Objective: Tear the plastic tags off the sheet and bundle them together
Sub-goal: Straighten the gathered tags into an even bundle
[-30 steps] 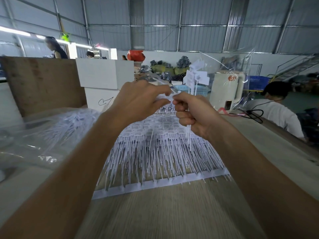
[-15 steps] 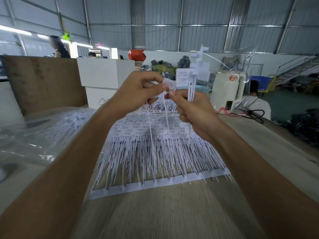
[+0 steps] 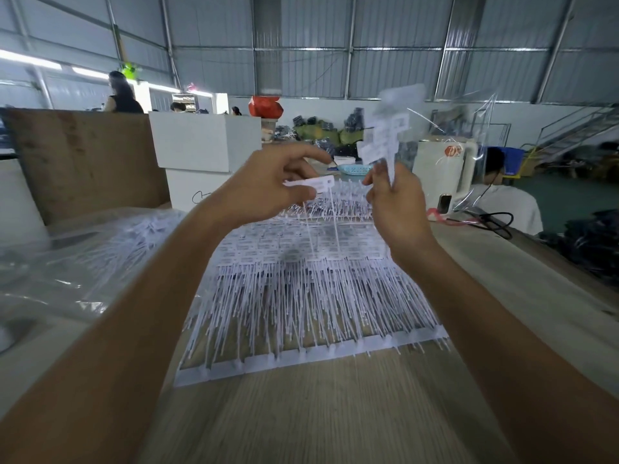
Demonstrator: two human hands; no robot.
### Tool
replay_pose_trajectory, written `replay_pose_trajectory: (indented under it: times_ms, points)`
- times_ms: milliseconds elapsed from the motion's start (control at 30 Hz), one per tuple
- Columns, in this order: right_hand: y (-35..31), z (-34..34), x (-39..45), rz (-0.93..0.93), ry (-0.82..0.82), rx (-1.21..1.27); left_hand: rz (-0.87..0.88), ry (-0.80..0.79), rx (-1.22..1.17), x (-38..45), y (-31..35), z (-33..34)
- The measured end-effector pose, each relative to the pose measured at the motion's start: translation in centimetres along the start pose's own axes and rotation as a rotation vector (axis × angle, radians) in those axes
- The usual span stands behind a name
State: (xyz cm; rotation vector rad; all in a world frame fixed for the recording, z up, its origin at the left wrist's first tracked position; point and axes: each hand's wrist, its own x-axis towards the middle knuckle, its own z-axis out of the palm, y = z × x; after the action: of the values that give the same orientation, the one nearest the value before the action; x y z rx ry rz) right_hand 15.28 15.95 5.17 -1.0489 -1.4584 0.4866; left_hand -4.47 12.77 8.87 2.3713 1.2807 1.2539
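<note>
Holding small bundle (image 3: 385, 139) upright, gripped in my right hand (image 3: 398, 209); left hand (image 3: 268, 185) pinches fresh-torn tag (image 3: 315, 184), hands apart. Sheet (image 3: 301, 289) lies mid-bench (image 3: 301, 413), near edge strip intact, most tags still attached. Judging early: much tearing left.

1. The tag (image 3: 315, 184) I pinch in my left hand (image 3: 268, 185) is plain white.
2. The sheet of tags (image 3: 301, 296) is white.
3. My table (image 3: 318, 413) shows pale wood grain.
4. The basket (image 3: 355, 169) behind is light blue.
</note>
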Motion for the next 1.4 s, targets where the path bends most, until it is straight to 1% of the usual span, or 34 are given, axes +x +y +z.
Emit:
replay_pose_trajectory:
  times_ms: [67,133,167,233,333,433,500,600,700,800,867,967,1033,1167,1233,1267,1333,1400]
  points:
    - [-0.1,-0.2,0.3,0.114,-0.031,0.152,0.036,0.093,0.034,0.0,0.1,0.1]
    - [-0.5,-0.1,0.0,0.254,-0.154,0.274,0.12,0.169,0.144,0.0,0.4,0.6]
    - [-0.6,0.0,-0.2,0.316,-0.229,0.304,0.179,0.179,0.22,0.0,0.6,0.9]
    - [-0.8,0.1,-0.6,0.4,-0.352,0.363,0.291,0.147,0.356,-0.1,0.8,1.2]
    - [-0.8,-0.1,-0.5,0.411,-0.435,0.451,0.395,0.09,0.483,-0.3,0.8,1.7]
    - [-0.8,-0.2,-0.4,0.382,-0.475,0.513,0.451,0.092,0.446,-0.2,0.7,2.0]
    - [-0.7,-0.1,-0.3,0.383,-0.497,0.522,0.42,0.132,0.38,-0.1,0.4,1.7]
    - [-0.7,0.2,-0.5,0.394,-0.499,0.519,0.351,0.196,0.355,-0.1,-0.5,1.2]
    - [-0.7,0.3,-0.6,0.4,-0.477,0.511,0.291,0.163,0.325,-0.2,-0.8,1.3]
    - [-0.6,0.0,-0.4,0.393,-0.447,0.502,0.292,0.132,0.262,-0.2,-0.3,1.6]
    - [-0.8,-0.1,-0.4,0.382,-0.453,0.526,0.287,0.145,0.215,-0.3,0.1,1.5]
    - [-1.0,0.1,-0.5,0.374,-0.454,0.613,0.23,0.174,0.143,-0.3,0.5,1.5]
    - [-1.0,0.2,-0.6,0.344,-0.438,0.655,0.18,0.182,0.058,-0.2,0.7,1.6]
    - [-1.3,0.4,-0.8,0.225,-0.354,0.636,0.076,0.186,-0.097,0.0,1.2,1.4]
    - [-1.4,0.4,-0.7,0.19,-0.315,0.641,0.004,0.225,-0.217,-0.1,0.9,0.7]
    - [-1.4,0.4,-0.7,0.185,-0.301,0.651,-0.017,0.255,-0.238,-0.2,0.6,0.3]
    - [-1.4,0.2,-0.5,0.198,-0.282,0.656,0.001,0.327,-0.139,-0.4,-0.1,-0.4]
    - [-1.4,0.1,-0.5,0.226,-0.282,0.624,0.08,0.393,0.049,-0.4,-0.5,-0.4]
